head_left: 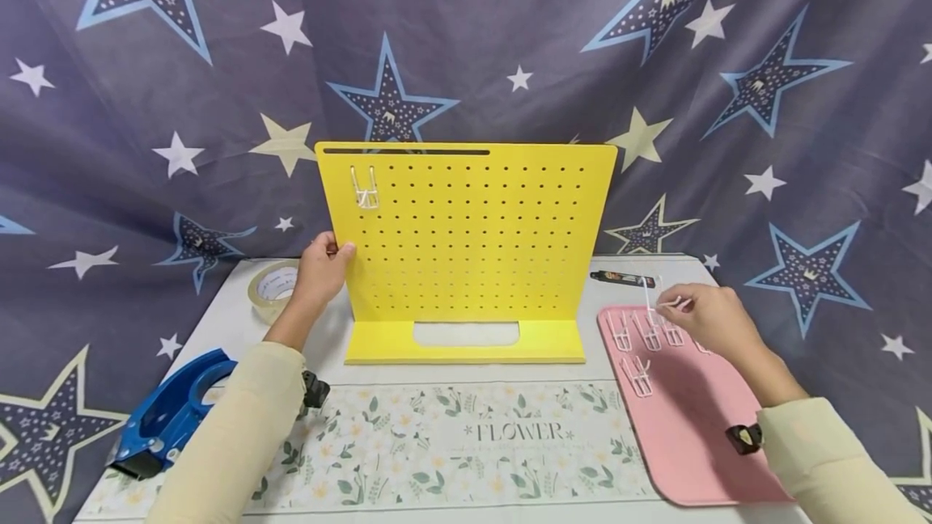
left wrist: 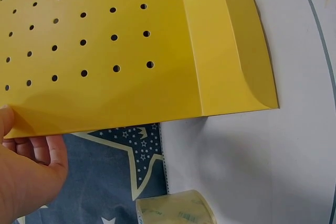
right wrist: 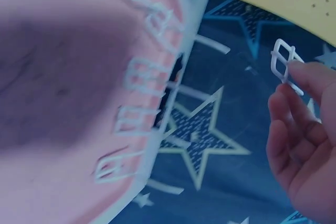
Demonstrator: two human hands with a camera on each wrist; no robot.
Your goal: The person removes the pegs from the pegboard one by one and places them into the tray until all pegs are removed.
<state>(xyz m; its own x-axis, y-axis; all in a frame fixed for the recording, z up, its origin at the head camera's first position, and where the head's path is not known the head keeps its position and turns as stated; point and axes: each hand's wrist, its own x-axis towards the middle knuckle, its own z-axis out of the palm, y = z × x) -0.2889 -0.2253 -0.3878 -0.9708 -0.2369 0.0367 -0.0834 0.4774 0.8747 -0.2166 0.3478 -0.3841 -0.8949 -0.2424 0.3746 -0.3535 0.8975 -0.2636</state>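
A yellow pegboard stands upright on its folded foot on the white table. My left hand grips its left edge, thumb on the front and fingers behind; the left wrist view shows this hand at the edge too. One white wire hook hangs in the board's upper left holes. Above the pink mat, my right hand pinches another white wire hook between thumb and fingers. Several similar hooks lie on the mat's far part, partly hidden by that hand.
Behind the left forearm is a roll of clear tape. A blue tape dispenser lies at the front left. Beyond the mat sits a black pen-like object. A floral runner covers the table's front, and a star-patterned curtain hangs behind.
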